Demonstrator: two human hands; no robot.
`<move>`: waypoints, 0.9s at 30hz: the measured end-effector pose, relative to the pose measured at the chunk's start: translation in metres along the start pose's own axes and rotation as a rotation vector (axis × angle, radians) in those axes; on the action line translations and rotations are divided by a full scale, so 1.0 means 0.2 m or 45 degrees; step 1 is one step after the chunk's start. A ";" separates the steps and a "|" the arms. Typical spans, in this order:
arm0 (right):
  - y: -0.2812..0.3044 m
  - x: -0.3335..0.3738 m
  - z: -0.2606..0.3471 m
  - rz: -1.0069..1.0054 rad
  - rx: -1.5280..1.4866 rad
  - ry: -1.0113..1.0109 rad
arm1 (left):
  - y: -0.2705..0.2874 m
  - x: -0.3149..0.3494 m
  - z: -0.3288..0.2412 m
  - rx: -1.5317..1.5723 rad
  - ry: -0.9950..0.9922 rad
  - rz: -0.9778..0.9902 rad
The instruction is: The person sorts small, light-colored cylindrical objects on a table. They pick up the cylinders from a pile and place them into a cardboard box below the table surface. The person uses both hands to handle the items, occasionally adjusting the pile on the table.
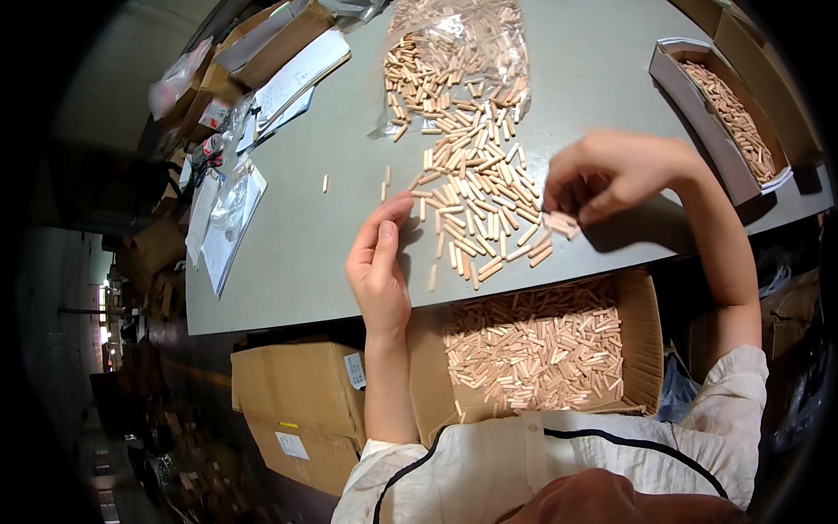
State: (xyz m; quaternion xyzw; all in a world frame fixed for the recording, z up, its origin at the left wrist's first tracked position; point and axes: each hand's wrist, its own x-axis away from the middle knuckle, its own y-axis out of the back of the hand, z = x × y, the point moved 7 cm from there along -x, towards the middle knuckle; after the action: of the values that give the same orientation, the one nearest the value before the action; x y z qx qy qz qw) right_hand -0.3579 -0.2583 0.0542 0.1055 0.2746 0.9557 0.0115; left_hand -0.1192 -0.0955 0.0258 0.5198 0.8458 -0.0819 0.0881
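A loose spread of small wooden dowels [480,188] lies on the grey table between my hands. My left hand [380,271] rests at the left side of the spread, fingers stretched out and thumb up, holding nothing. At the right side my right hand [615,179] is curled and slightly blurred. A few blurred dowels [560,224] are at its fingertips; its palm is hidden. Below the table edge, a cardboard box [642,341] near my body holds a heap of dowels. A clear plastic bag [458,44] full of dowels lies at the far side, its mouth toward me.
At the far right stands a long narrow box [670,65] of dowels. A clipboard with papers [301,74] and more sheets [236,231] lie at the left. One single dowel [326,183] lies apart. A closed carton [301,393] stands below the table's left edge.
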 end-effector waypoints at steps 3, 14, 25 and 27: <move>-0.11 0.04 0.09 0.372 -0.223 0.087 | 0.04 -0.02 0.01 0.062 0.029 -0.060; 0.19 -0.05 -0.27 -0.659 -0.557 -0.180 | 0.45 -0.57 0.18 -1.584 -0.164 0.142; 0.14 -0.05 -0.24 -0.787 -0.531 -0.107 | -0.03 0.02 0.00 -1.323 -0.314 0.584; 0.14 -0.05 -0.24 -0.834 -0.530 -0.097 | -0.07 0.10 -0.04 -1.179 -0.326 0.628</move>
State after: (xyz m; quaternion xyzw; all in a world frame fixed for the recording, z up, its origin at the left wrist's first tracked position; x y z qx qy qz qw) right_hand -0.3582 -0.3083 0.0272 0.0432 0.0934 0.9320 0.3474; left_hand -0.1419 -0.0831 0.0299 0.5956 0.6287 0.2600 0.4272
